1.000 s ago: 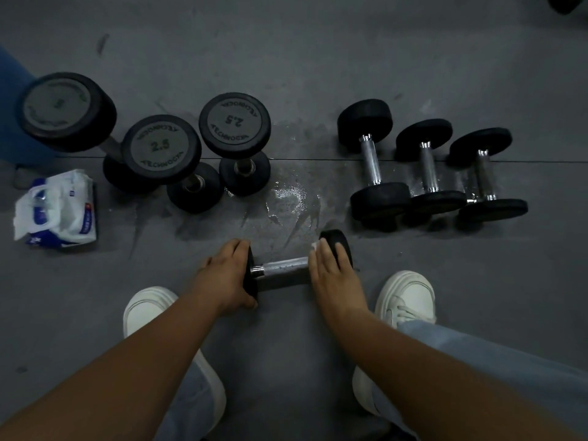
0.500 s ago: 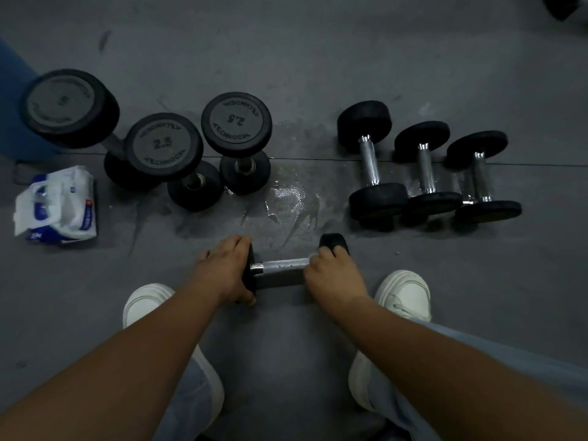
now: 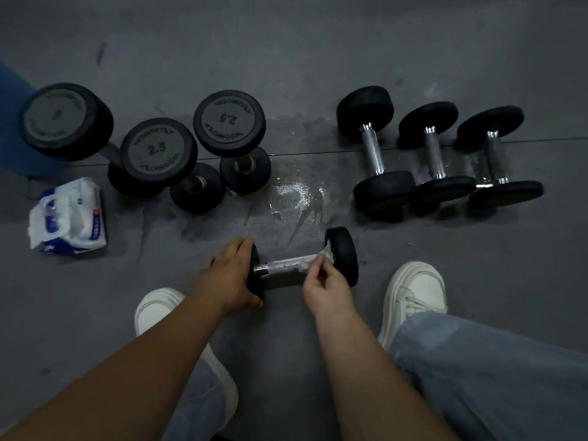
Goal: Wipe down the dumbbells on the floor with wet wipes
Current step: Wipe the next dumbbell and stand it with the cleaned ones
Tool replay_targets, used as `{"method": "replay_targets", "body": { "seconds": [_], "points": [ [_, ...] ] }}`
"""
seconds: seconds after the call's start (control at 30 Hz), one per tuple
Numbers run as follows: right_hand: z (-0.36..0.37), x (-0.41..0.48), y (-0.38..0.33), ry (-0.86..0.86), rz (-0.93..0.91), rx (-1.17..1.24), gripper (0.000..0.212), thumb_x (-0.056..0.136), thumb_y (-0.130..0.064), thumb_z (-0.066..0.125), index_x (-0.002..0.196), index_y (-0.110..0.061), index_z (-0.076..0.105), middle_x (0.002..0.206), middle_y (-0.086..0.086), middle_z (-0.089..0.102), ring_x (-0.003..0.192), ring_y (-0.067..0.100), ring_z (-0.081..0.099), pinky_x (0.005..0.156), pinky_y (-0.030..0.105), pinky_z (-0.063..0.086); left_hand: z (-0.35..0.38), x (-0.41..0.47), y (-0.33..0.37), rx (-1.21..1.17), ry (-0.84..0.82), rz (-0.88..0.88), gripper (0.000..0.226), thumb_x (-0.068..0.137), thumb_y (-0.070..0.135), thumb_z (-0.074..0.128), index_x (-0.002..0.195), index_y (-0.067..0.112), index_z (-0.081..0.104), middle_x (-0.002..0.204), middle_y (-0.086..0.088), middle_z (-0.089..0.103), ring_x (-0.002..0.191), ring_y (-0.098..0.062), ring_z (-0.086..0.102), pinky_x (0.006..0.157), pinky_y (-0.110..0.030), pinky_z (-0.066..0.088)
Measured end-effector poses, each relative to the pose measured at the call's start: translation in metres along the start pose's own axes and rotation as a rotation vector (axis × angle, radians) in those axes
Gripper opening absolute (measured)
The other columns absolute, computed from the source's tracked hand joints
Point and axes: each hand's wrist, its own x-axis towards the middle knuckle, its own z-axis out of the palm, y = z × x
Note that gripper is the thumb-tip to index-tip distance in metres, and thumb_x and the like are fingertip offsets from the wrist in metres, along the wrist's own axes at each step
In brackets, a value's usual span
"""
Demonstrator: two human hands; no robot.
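A small black dumbbell [image 3: 343, 254] with a chrome bar lies crosswise on the grey floor between my feet. My left hand [image 3: 229, 275] grips its left end plate. My right hand [image 3: 327, 283] pinches a crumpled white wet wipe [image 3: 321, 257] against the right end of the bar, beside the right plate. The bar looks wet. A white and blue pack of wet wipes [image 3: 68, 214] lies on the floor at the left.
Three upright dumbbells [image 3: 159, 151] marked 2.5 stand at the back left. Three small dumbbells [image 3: 440, 160] lie side by side at the back right. A wet patch [image 3: 296, 195] shines on the floor between the groups. My white shoes [image 3: 413, 288] flank the dumbbell.
My right hand has pulled back off the right plate to the bar's end, now pinching the wipe, and the whole right plate shows. My left hand keeps its grip.
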Motion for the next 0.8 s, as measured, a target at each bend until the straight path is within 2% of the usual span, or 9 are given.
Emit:
{"method": "replay_targets", "body": {
  "seconds": [0.17,0.3,0.33,0.4,0.47,0.53,0.67,0.73,0.8],
  "points": [
    [0.004,0.008,0.017,0.047,-0.191,-0.19,0.012,0.088,-0.011,0.068,0.082,-0.006,0.06,0.073,0.002,0.057,0.042,0.002,0.048,0.039,0.011,0.043,0.001,-0.001,0.004,0.012,0.001,-0.039,0.126,0.052,0.043,0.09,0.152,0.025,0.015,0.158,0.003,0.017,0.138,-0.026,0.036,0.112,-0.039,0.03],
    [0.024,0.011,0.022,0.204,-0.24,-0.397,0.028,0.083,-0.028,0.074,0.071,-0.013,0.055,0.058,-0.003,0.048,0.026,0.002,0.03,0.03,0.012,0.029,0.001,-0.002,0.006,0.015,0.007,-0.049,0.125,0.052,0.043,0.09,0.151,0.024,0.016,0.158,0.003,0.019,0.138,-0.024,0.035,0.11,-0.039,0.031],
    [0.025,0.013,0.021,0.208,-0.228,-0.405,0.03,0.085,-0.032,0.073,0.07,-0.013,0.055,0.054,-0.004,0.047,0.025,0.003,0.029,0.028,0.011,0.028,0.0,-0.002,0.007,0.019,0.005,-0.052,0.125,0.053,0.043,0.09,0.152,0.024,0.015,0.158,0.003,0.019,0.139,-0.024,0.034,0.111,-0.039,0.031],
    [0.019,0.013,0.023,0.111,-0.227,-0.351,0.023,0.091,-0.028,0.065,0.079,-0.01,0.059,0.05,-0.004,0.049,0.029,0.002,0.036,0.03,0.011,0.032,-0.003,-0.002,0.008,0.02,-0.003,-0.056,0.126,0.056,0.042,0.09,0.154,0.022,0.013,0.159,0.001,0.018,0.14,-0.024,0.033,0.112,-0.039,0.03],
    [0.005,0.011,0.022,0.034,-0.256,-0.309,0.012,0.094,-0.017,0.061,0.091,-0.005,0.06,0.063,0.002,0.053,0.046,0.005,0.047,0.038,0.012,0.041,-0.004,-0.002,0.008,0.018,-0.012,-0.056,0.126,0.057,0.042,0.089,0.154,0.022,0.011,0.159,0.001,0.018,0.14,-0.025,0.033,0.112,-0.039,0.03],
    [0.001,0.008,0.021,0.015,-0.251,-0.273,0.013,0.092,-0.015,0.063,0.091,-0.002,0.06,0.074,0.006,0.057,0.058,0.009,0.053,0.045,0.014,0.049,-0.003,-0.003,0.008,0.012,-0.009,-0.053,0.126,0.057,0.043,0.089,0.154,0.022,0.011,0.159,0.001,0.017,0.139,-0.025,0.034,0.111,-0.038,0.031],
    [0.008,0.014,0.016,-0.03,-0.26,-0.308,0.013,0.089,-0.017,0.067,0.086,-0.005,0.063,0.063,0.0,0.057,0.044,0.002,0.048,0.043,0.012,0.045,-0.002,0.0,0.007,-0.013,-0.002,-0.056,0.124,0.053,0.042,0.09,0.152,0.022,0.017,0.156,0.001,0.023,0.136,-0.026,0.038,0.109,-0.039,0.036],
    [-0.008,0.016,0.01,-0.041,-0.231,-0.306,0.009,0.092,-0.013,0.062,0.086,-0.006,0.061,0.057,0.0,0.059,0.043,0.003,0.053,0.045,0.012,0.047,-0.004,0.002,0.007,-0.027,-0.008,-0.057,0.124,0.052,0.043,0.09,0.151,0.021,0.018,0.155,0.001,0.024,0.134,-0.027,0.04,0.108,-0.04,0.038],
    [-0.029,0.015,0.001,-0.009,-0.174,-0.245,0.012,0.096,-0.012,0.055,0.085,-0.007,0.059,0.061,0.005,0.062,0.042,0.005,0.058,0.044,0.013,0.049,-0.004,0.002,0.006,-0.033,-0.007,-0.056,0.124,0.052,0.044,0.09,0.151,0.022,0.018,0.154,0.002,0.024,0.133,-0.027,0.041,0.107,-0.04,0.039]
  ]
}}
